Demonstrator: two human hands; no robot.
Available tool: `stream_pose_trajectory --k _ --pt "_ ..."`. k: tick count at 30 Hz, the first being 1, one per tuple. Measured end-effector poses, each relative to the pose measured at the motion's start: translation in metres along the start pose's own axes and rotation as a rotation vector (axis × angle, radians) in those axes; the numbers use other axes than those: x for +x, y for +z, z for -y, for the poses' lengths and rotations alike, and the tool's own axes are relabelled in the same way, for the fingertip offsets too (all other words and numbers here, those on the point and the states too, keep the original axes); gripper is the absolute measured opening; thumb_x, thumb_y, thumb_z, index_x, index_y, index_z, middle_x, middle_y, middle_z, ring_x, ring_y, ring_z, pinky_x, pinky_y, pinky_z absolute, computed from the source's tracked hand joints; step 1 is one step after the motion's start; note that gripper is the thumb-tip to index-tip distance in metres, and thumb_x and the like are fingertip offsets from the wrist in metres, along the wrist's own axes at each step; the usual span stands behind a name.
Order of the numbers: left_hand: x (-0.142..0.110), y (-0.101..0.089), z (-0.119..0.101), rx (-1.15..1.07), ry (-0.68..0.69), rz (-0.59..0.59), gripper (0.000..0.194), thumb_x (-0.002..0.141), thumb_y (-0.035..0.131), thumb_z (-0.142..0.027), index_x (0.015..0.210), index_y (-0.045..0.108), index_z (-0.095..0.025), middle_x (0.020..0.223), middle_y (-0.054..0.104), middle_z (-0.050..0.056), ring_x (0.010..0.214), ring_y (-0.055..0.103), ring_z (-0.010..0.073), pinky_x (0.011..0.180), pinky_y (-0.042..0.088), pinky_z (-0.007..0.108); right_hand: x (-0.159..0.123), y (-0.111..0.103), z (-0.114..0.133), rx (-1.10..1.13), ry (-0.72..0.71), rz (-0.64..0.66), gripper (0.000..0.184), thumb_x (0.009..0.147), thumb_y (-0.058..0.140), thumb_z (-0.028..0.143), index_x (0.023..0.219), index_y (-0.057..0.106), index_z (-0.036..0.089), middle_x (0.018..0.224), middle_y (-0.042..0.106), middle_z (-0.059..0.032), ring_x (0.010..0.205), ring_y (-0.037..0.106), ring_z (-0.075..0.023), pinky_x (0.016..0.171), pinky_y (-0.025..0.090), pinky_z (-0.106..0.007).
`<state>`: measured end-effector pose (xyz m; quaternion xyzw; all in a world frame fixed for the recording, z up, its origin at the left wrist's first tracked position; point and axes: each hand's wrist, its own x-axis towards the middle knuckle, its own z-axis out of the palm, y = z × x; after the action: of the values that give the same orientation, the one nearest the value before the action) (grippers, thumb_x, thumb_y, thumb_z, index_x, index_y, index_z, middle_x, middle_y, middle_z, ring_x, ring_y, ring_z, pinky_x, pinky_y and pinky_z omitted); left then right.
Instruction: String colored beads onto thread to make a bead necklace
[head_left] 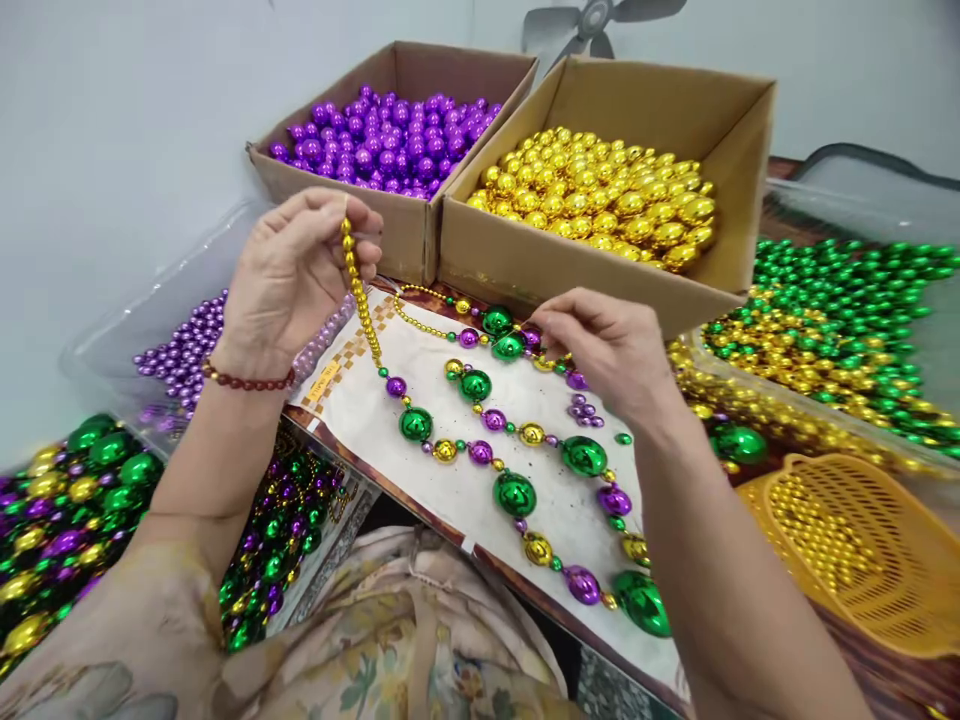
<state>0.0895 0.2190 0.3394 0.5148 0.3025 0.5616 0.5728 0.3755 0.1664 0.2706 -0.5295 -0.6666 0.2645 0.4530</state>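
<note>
At the near left, a heap of beaded strands lay below my left forearm, and beyond it a clear plastic bin held small purple beads. My left hand was raised, thumb and forefinger pinched on the gold end of a bead strand, the other fingers loosely curled. From that pinch the gold run hung steeply, toward me and slightly right; then the strand's long axis slanted across the white mat, near and right, to a big green bead beside my right forearm. There it doubled back, far and left, to what looked like its other end, which lay between my hands, nearer the right one and to the left of its fingertips.

Far off stood a cardboard box of purple balls and, to its right, one of gold beads. My right hand had its thumb and forefinger closed together above a second strand; I couldn't tell what they pinched. At the right, an orange basket held tiny gold beads.
</note>
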Motion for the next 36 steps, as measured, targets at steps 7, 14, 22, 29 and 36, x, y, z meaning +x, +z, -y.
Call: stream_pose_trajectory --k 7,14,22,29,36 --pt "0.0 0.036 -0.035 -0.04 0.071 0.152 0.03 0.093 0.044 -0.004 0.084 0.071 -0.016 0.076 0.073 -0.003 0.053 0.06 0.0062 0.043 0.041 0.014 0.014 -0.034 0.051 -0.006 -0.198 -0.109 0.015 0.09 0.07 0.021 0.075 0.066 0.021 0.061 0.061 0.0018 0.049 0.055 -0.0101 0.047 0.047 -0.024" --pt "-0.018 0.063 -0.05 0.051 -0.103 0.266 0.033 0.098 0.036 -0.006 0.114 0.066 -0.008 0.076 0.071 -0.001 0.069 0.074 0.0136 0.058 0.055 0.018 0.008 -0.064 0.093 -0.001 -0.353 -0.238 0.017 0.085 0.069 0.01 0.072 0.069 0.022 0.063 0.061 0.0017 0.051 0.057 -0.0099 0.047 0.045 -0.026" --pt "-0.025 0.061 -0.008 0.071 -0.311 0.098 0.011 0.091 0.057 -0.006 0.091 0.067 -0.01 0.082 0.071 0.002 0.092 0.077 0.0255 0.075 0.064 0.037 -0.007 -0.055 0.082 0.019 -0.266 -0.125 0.019 0.089 0.072 0.025 0.071 0.067 0.022 0.062 0.061 0.0011 0.051 0.057 -0.0107 0.047 0.046 -0.027" --pt "-0.018 0.046 0.041 0.115 -0.207 0.148 0.008 0.085 0.07 -0.016 0.078 0.068 -0.013 0.07 0.067 0.002 0.073 0.072 0.0139 0.068 0.059 0.024 0.003 -0.038 0.075 0.07 -0.26 0.003 0.017 0.09 0.065 0.013 0.075 0.066 0.02 0.064 0.061 0.0016 0.051 0.057 -0.008 0.045 0.044 -0.02" --pt "-0.013 0.042 0.105 0.105 -0.275 0.212 0.011 0.077 0.075 -0.026 0.08 0.076 -0.015 0.056 0.055 -0.003 0.04 0.035 0.0024 0.037 0.019 0.018 0.026 -0.011 0.073 0.132 -0.169 0.126 0.017 0.095 0.058 0.02 0.079 0.063 0.016 0.073 0.063 0.0015 0.057 0.06 -0.0059 0.053 0.048 -0.018"
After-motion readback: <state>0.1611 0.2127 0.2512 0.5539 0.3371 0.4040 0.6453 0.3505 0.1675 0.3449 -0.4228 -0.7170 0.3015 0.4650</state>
